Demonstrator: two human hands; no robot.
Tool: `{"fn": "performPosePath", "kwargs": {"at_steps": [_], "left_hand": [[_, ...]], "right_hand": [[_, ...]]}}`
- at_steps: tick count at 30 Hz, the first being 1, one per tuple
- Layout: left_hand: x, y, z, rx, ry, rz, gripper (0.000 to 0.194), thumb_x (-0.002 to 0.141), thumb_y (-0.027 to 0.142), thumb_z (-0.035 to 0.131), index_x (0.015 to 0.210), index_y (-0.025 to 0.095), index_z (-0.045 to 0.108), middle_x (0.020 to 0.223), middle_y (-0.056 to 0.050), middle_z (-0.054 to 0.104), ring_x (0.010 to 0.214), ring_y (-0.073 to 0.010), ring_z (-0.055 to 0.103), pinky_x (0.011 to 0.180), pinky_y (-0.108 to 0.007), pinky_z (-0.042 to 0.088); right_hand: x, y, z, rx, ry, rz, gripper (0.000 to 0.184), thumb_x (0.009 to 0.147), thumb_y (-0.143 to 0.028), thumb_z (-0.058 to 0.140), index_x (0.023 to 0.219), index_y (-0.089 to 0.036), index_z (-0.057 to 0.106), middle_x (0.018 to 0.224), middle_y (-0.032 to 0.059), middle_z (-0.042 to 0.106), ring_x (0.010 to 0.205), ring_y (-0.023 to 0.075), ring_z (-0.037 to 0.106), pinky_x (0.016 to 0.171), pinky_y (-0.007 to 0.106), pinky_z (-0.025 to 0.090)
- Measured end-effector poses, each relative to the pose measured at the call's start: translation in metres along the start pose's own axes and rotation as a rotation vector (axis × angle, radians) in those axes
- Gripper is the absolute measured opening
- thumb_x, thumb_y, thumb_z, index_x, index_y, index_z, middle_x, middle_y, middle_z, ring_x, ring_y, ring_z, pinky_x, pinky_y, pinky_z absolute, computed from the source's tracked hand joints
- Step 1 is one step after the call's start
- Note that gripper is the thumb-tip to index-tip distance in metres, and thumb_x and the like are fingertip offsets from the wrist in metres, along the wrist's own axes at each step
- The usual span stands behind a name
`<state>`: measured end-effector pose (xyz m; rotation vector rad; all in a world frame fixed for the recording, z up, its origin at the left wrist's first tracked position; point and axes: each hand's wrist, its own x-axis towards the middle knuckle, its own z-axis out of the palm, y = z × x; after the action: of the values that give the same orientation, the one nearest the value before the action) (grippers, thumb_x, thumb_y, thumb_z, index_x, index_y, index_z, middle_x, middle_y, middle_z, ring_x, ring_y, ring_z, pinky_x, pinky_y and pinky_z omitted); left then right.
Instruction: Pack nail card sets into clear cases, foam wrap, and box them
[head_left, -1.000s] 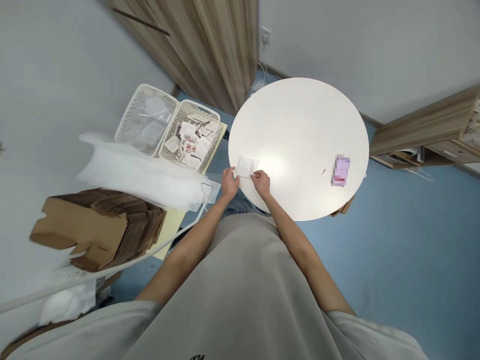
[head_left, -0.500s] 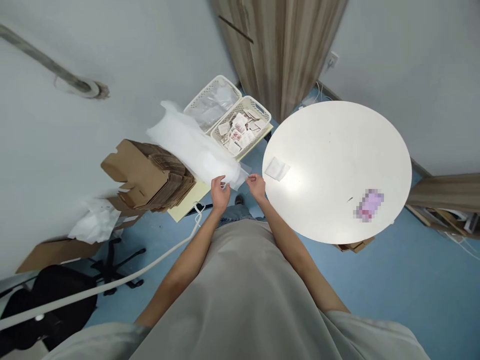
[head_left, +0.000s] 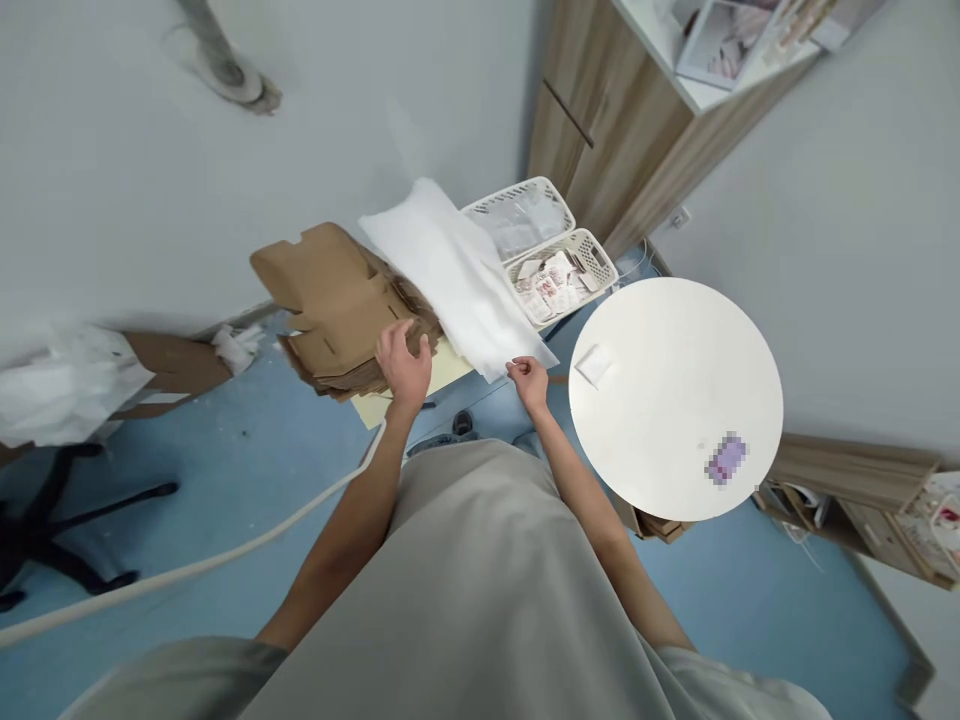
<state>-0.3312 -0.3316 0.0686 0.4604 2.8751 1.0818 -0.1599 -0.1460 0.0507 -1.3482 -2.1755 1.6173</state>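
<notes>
My right hand is closed in a pinch at the near edge of a white foam sheet, which looks like soft packing foam. The sheet lies in a stack that slants across a small table, between cardboard and baskets. My left hand is open, thumb and fingers apart, over the near right side of a stack of folded brown cardboard boxes. Whether its fingertips touch the cardboard I cannot tell.
Behind the foam stand two white baskets, one with clear plastic bags, one with small printed packets. On the right, a round white table bears a flat white packet and a blurred purple item. A white pipe crosses at left.
My left hand has moved left, away from the foam and over the cardboard boxes. The right hand stays at the foam's edge, and the foam lies flatter. The view has shifted.
</notes>
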Motion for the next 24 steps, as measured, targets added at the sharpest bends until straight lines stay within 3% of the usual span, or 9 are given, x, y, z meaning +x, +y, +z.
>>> {"fn": "performPosePath", "kwargs": {"at_steps": [2,5,8,14,24], "left_hand": [[0.017,-0.032,-0.020,0.010,-0.064,0.010,0.046,0.102,0.041,0.065,0.142,0.021,0.063,0.145,-0.017,0.062,0.145,-0.0367,0.053,0.130,-0.052,0.037],[0.037,-0.074,-0.041,0.027,-0.252,0.041,0.048,0.091,0.045,0.078,0.130,0.019,0.071,0.134,-0.017,0.068,0.138,-0.0393,0.057,0.126,-0.053,0.041],[0.048,-0.099,-0.051,0.023,-0.324,0.074,0.041,0.089,0.045,0.079,0.122,0.021,0.075,0.132,-0.015,0.070,0.135,-0.0381,0.060,0.125,-0.050,0.044],[0.058,-0.107,-0.056,-0.048,-0.350,0.101,0.038,0.087,0.054,0.080,0.112,0.025,0.081,0.125,-0.013,0.073,0.130,-0.0375,0.063,0.123,-0.049,0.047],[0.067,-0.114,-0.052,-0.086,-0.332,0.110,0.025,0.087,0.042,0.075,0.104,0.025,0.084,0.121,-0.013,0.077,0.124,-0.0372,0.067,0.119,-0.049,0.050]], "right_hand": [[-0.006,-0.018,0.016,-0.024,-0.021,-0.042,0.024,0.096,-0.040,0.065,0.107,-0.019,0.069,0.092,0.0064,0.079,0.092,0.0228,0.079,0.088,0.030,0.058],[-0.013,-0.047,0.043,-0.075,-0.061,-0.125,0.025,0.097,-0.042,0.065,0.108,-0.020,0.069,0.091,0.0054,0.079,0.091,0.0224,0.077,0.087,0.030,0.058],[-0.020,-0.073,0.068,-0.138,-0.116,-0.215,0.024,0.099,-0.041,0.065,0.111,-0.021,0.070,0.092,0.0044,0.079,0.092,0.0216,0.076,0.090,0.029,0.058],[-0.027,-0.107,0.099,-0.313,-0.248,-0.299,0.024,0.101,-0.035,0.067,0.120,-0.021,0.073,0.096,0.0026,0.080,0.091,0.0202,0.076,0.090,0.029,0.058],[-0.011,-0.130,0.138,-0.572,-0.379,-0.419,0.042,0.105,-0.029,0.067,0.147,-0.023,0.069,0.105,0.0042,0.083,0.103,0.0222,0.078,0.098,0.029,0.056]]}}
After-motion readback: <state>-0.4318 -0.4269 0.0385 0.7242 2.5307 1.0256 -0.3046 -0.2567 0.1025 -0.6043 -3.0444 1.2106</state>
